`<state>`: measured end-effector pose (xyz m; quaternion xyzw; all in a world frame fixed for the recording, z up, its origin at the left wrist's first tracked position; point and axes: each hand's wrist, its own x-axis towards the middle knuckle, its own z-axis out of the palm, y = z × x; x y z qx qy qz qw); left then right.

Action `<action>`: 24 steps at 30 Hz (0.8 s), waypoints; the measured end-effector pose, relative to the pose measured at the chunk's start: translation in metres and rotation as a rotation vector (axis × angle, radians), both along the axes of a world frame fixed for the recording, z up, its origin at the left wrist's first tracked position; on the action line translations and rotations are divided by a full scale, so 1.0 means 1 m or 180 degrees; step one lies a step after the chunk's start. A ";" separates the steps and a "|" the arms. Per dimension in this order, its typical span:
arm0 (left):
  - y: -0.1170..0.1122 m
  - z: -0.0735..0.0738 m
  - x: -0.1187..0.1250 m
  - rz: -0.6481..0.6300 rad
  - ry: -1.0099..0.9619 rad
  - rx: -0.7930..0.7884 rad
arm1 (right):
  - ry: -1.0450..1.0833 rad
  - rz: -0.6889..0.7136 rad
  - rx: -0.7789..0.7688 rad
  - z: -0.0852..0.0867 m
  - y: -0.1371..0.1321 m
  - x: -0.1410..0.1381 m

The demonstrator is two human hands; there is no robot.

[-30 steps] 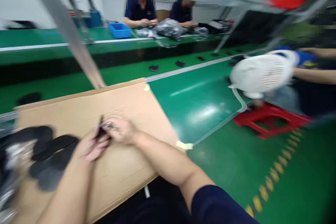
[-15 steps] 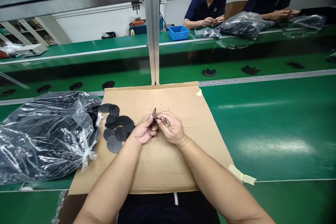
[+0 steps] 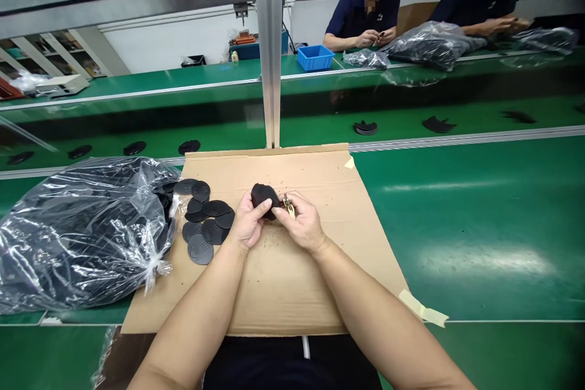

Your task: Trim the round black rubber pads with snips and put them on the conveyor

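My left hand (image 3: 248, 223) is shut on a dark rubber disc (image 3: 264, 198), whose flat face tilts toward me. My right hand (image 3: 302, 223) pinches a small brass-and-steel cutting tool (image 3: 288, 206), perhaps nippers, right beside the disc's edge. Its blades are hidden by my fingers. Both hands rest above a flattened cardboard sheet (image 3: 283, 298). To the left of my left hand lies a loose group of several dark grey embossed discs (image 3: 201, 250). Beyond them sits a bulging clear plastic bag (image 3: 77, 237) full of dark pieces.
The cardboard lies on a green conveyor bench (image 3: 470, 225), taped at one corner. A metal post (image 3: 269, 55) rises behind it. Dark pieces (image 3: 365, 127) lie on a farther belt. Across it, two co-workers (image 3: 363, 18) work by a blue crate (image 3: 315, 58) and plastic bags.
The camera view has steadied from the blurred, tilted picture. The disc in my left hand has turned from edge-on to show its flat face. My hands stay close together over the cardboard.
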<state>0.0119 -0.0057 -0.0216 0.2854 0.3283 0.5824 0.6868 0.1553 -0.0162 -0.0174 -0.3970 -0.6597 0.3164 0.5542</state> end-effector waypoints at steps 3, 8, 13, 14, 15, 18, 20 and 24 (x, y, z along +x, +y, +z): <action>0.000 -0.001 -0.001 -0.0135 -0.0068 -0.0061 | 0.0154 0.0092 -0.0574 -0.006 0.004 0.002; -0.006 0.003 0.002 -0.0146 -0.0129 -0.0015 | 0.1290 0.0371 -0.1313 -0.014 0.011 -0.002; 0.008 0.014 0.006 0.0645 0.0424 -0.0036 | 0.2088 -0.0212 -0.1520 -0.018 0.022 -0.001; 0.018 0.017 0.004 0.0884 0.0612 -0.0001 | 0.2214 -0.0390 -0.1508 -0.020 0.025 0.001; 0.031 0.020 -0.001 0.1113 0.0832 0.0062 | 0.2341 -0.0549 -0.1491 -0.021 0.027 0.002; 0.084 0.033 -0.021 0.1704 0.1847 0.0422 | 0.2567 -0.0844 -0.1421 -0.027 0.033 0.006; 0.126 0.042 -0.033 0.2047 0.2865 0.0608 | 0.2608 -0.0920 -0.1398 -0.029 0.034 0.006; 0.189 0.057 -0.036 0.1567 0.4241 0.0975 | 0.2633 -0.0902 -0.1390 -0.029 0.033 0.006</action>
